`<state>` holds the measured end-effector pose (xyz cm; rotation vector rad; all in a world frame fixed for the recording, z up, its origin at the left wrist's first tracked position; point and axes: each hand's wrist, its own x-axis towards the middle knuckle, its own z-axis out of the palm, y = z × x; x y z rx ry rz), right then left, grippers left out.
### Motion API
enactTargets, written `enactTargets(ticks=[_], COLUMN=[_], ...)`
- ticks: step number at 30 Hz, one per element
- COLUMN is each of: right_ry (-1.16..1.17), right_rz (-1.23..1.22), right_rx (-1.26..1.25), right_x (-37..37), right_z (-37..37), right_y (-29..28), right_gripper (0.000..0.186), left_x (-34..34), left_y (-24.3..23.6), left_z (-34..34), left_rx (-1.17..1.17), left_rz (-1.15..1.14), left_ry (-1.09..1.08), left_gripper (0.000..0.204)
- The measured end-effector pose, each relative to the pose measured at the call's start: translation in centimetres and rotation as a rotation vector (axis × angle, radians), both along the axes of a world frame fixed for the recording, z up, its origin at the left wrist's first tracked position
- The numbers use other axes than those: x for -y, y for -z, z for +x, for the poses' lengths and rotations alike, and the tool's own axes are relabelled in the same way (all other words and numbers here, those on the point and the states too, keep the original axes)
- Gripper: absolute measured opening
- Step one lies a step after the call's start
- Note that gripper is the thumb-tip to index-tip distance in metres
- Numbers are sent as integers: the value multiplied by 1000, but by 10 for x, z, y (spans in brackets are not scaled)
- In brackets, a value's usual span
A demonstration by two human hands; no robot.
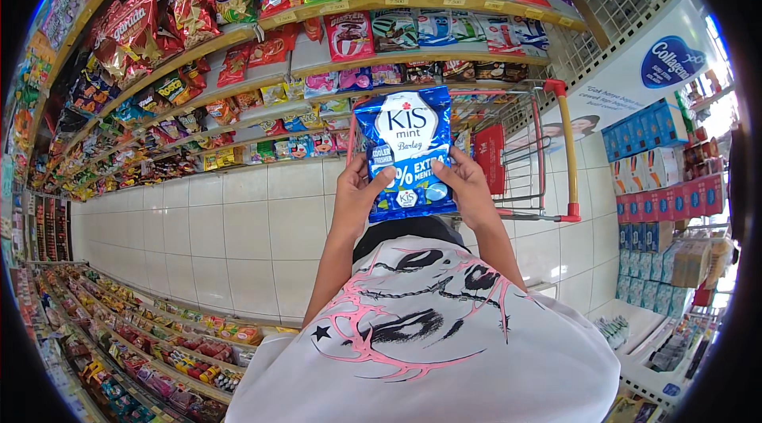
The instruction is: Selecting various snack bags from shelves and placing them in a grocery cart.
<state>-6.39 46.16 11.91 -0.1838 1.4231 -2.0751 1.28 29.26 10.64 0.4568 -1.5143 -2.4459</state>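
Note:
A blue and white bag of mint candy (406, 141) is held upright in front of me, its printed front facing up at me. My left hand (360, 186) grips its lower left edge, thumb laid across the front. On the lower right edge my right hand (467, 185) does the same, thumb on the front and fingers mostly hidden behind. Just beyond the bag stands a shopping cart (524, 177) of metal wire with red corners, partly covered by the bag.
Shelves of candy bags (349, 34) curve across the far side, with snack bags (135, 34) at the left. Another low shelf of packets (159, 336) runs along the lower left. Boxed goods (647, 169) are stacked at the right. Pale tiles (206, 224) cover the floor.

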Motion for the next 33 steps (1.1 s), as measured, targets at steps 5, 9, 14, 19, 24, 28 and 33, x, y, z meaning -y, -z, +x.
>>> enactTargets(ticks=[5,9,14,19,24,28,33], right_ry=[66,80,42,50,59,37,88], right_rz=[-14,-18,32,17,37,167,118], right_rx=[23,30,-17,15,37,-22,-21], right_x=[-5,-4,-3,2,7,5,10], right_z=[4,5,6,7,8,3,7], right_y=[-2,-2,6,11,11,12,-3], right_gripper=[36,36,35,35,32,28,28], left_x=[4,8,9,14,17,18,20], left_y=[-1,-3,-2,2,2,-3,-4], left_z=[0,2,8,11,15,15,14], left_rx=[7,55,17,36,28,32,16], left_rz=[49,15,-47,-18,-43,-26,-30], left_ry=[99,129,95,77,73,44,36], left_gripper=[41,39,38,38,41,36,37])
